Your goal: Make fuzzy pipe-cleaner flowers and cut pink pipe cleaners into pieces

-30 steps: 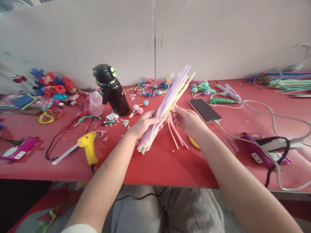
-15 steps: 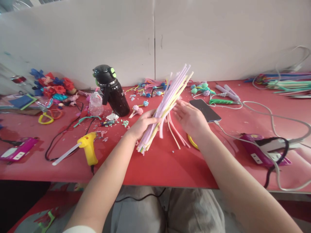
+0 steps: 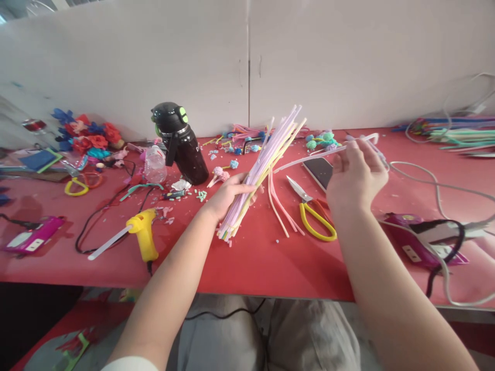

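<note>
My left hand (image 3: pixel 234 195) is wrapped round a slanting bundle of lilac and pale yellow pipe cleaners (image 3: pixel 266 159), above the red table. To the right, my right hand (image 3: pixel 358 178) pinches a single pale lilac pipe cleaner (image 3: pixel 315 155), whose free end points toward the bundle and whose other end bends over the fingers. Beneath the bundle a few pink and cream pipe cleaners (image 3: pixel 279 208) lie on the table. Scissors with yellow and red handles (image 3: pixel 319 229) rest between these and my right forearm, blades partly spread.
A black bottle (image 3: pixel 185 149) stands behind my left hand. Left of my forearm lies a yellow glue gun (image 3: pixel 145 237). Behind my right hand is a phone (image 3: pixel 319 172). Purple power strips (image 3: pixel 413 242) with cables sit at both sides. More pipe cleaners (image 3: pixel 460 135) lie far right.
My right hand has moved right and away from the bundle with one lilac pipe cleaner, uncovering the scissors. My left hand keeps hold of the bundle in nearly the same place.
</note>
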A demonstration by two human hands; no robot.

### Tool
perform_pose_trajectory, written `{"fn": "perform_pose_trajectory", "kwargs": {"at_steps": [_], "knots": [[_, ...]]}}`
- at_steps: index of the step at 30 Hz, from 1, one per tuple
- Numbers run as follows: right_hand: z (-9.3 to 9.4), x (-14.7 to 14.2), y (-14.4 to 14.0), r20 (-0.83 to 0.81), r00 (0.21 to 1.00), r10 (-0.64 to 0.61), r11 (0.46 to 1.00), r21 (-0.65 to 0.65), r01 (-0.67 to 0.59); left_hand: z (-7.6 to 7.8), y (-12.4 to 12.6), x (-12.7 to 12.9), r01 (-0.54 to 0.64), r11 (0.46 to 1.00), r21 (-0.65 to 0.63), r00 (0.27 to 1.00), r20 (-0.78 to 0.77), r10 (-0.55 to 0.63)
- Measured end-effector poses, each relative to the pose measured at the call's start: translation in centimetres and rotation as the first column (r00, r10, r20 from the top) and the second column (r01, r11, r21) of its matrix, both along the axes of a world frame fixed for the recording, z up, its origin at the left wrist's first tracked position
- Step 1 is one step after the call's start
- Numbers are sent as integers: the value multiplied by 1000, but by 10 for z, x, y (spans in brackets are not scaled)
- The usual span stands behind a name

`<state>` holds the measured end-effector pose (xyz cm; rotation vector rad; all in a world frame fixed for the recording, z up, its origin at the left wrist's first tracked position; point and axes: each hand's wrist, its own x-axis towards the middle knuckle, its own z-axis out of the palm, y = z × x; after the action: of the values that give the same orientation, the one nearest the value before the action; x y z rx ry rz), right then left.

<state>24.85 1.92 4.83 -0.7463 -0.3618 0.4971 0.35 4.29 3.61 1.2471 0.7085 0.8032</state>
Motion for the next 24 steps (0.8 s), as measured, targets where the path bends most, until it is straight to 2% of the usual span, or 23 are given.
{"fn": "perform_pose_trajectory", "kwargs": {"at_steps": [3,5,7,8,9,10,11,13,15,17,18,19,21,24], "knots": [[2,10,2,49,994,-99,995,40,97,-1,3,-2,-37,999,1,999,-8,37],[1,16,3,58,991,-117,991,77,113,-1,5,-4,-87,996,4,996,-9,87],[-2,17,4,116,991,-67,997,45,62,-1,7,-6,-141,990,22,990,-12,141],[-4,14,3,172,985,-12,1000,-16,15,-1,8,-6,-164,986,33,986,-13,164],[-7,10,2,255,962,93,989,-134,-60,-2,8,-7,-183,982,43,983,-13,184],[-9,5,0,327,919,219,953,-272,-131,-3,9,-7,-199,979,51,980,-12,199],[-12,-1,-2,395,843,365,891,-412,-192,-3,9,-7,-211,976,55,977,-11,212],[-17,-13,-6,465,681,565,772,-589,-239,-4,9,-7,-233,970,63,972,-13,234],[-22,-20,-8,511,513,690,685,-690,-234,-5,10,-7,-240,968,76,970,-17,242],[-26,-21,-8,558,405,724,663,-725,-186,-5,10,-8,-234,968,92,971,-25,237],[-27,-20,-7,579,395,713,673,-723,-156,-5,10,-8,-227,969,97,972,-30,231],[-28,-18,-5,593,418,688,692,-710,-131,-5,11,-8,-219,970,100,974,-35,224],[-29,-13,-3,591,506,628,723,-684,-98,-4,11,-8,-205,973,106,977,-45,210],[-28,-7,-1,550,566,614,710,-698,-91,-2,10,-8,-205,972,118,975,-60,213]]}}
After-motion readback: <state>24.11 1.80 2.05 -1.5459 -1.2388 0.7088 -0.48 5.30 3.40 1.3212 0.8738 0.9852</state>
